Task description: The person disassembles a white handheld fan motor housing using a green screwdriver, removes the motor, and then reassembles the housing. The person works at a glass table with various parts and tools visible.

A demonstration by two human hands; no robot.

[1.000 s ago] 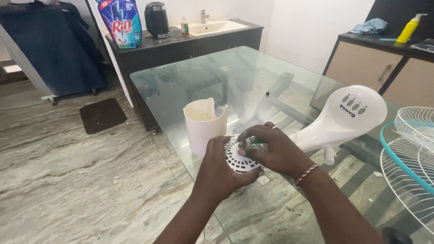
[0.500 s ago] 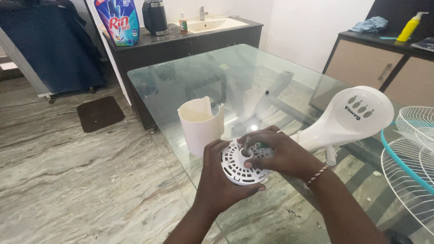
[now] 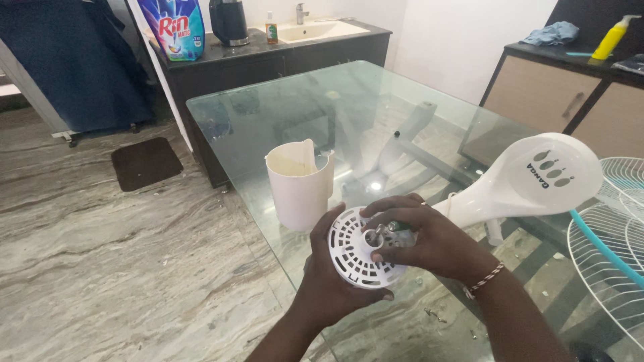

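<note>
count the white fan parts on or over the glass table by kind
slotted round motor cover, held in the left hand with the right hand at its hub: 1
cylindrical housing, upright on the glass table: 1
fan base with stem: 1
wire guard, at the right edge: 1
total: 4

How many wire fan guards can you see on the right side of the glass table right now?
2, as far as I can tell. One white wire guard with a teal rim lies at the table's right edge; a second white guard sits behind it. Both are cut off by the frame, so more may be hidden.
</note>
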